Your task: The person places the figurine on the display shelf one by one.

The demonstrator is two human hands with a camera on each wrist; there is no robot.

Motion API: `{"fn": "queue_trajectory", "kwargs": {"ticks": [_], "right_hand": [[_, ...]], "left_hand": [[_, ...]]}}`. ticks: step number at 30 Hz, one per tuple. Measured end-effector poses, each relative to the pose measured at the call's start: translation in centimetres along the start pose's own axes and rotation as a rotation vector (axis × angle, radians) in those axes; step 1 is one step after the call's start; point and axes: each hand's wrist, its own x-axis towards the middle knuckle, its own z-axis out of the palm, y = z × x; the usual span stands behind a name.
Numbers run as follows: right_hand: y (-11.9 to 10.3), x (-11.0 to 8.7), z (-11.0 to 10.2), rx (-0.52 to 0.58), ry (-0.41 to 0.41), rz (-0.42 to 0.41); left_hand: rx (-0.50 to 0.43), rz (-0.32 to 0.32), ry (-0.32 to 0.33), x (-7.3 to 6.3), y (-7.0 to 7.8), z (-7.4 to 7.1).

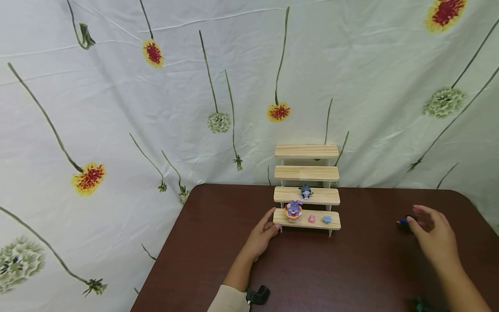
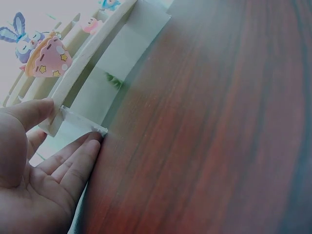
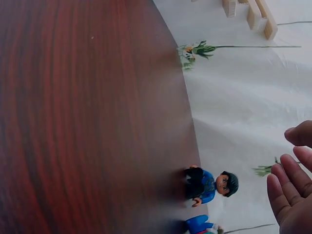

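A stepped wooden display stand point(image 1: 306, 173) stands at the back of the table, its pale boards on clear supports. My left hand point(image 1: 259, 238) grips the left end of its lowest board, with thumb and index finger at the corners. In the left wrist view a purple rabbit-eared figure point(image 2: 48, 53) in a pink star-dotted cone sits on that board. A tiny pink piece point(image 1: 312, 219) and a blue one point(image 1: 326, 219) stand beside it. My right hand point(image 1: 436, 236), fingers loosely bent, hovers by a black-haired toy figure point(image 3: 207, 187) in blue, apart from it in the right wrist view.
A small dark-blue figure point(image 1: 306, 191) stands on the second board up. Another blue figure point(image 3: 197, 224) is cut off at the right wrist view's lower edge. Dark green objects point(image 1: 419, 304) lie near the right forearm. A flower-printed cloth point(image 1: 241, 86) hangs behind the brown table point(image 1: 218, 216).
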Motion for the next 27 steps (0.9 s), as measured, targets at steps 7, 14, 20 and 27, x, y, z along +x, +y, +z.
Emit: {"fn": "queue_trajectory", "kwargs": {"ticks": [7,14,20,27], "right_hand": [[1.1,-0.1,0.1,-0.013,-0.009,0.018],[1.8,0.1,0.3,-0.063,-0.062,0.056],[2.2,0.1,0.4,-0.077,-0.099,0.086],[2.7,0.4,0.4,-0.094,-0.118,0.098]], "left_hand": [[-0.001,0.000,-0.005,0.0,0.0,0.0],[-0.008,0.010,-0.007,0.0,-0.1,0.0],[-0.001,0.007,-0.004,0.0,-0.1,0.0],[0.011,0.000,-0.006,0.0,-0.1,-0.1]]}}
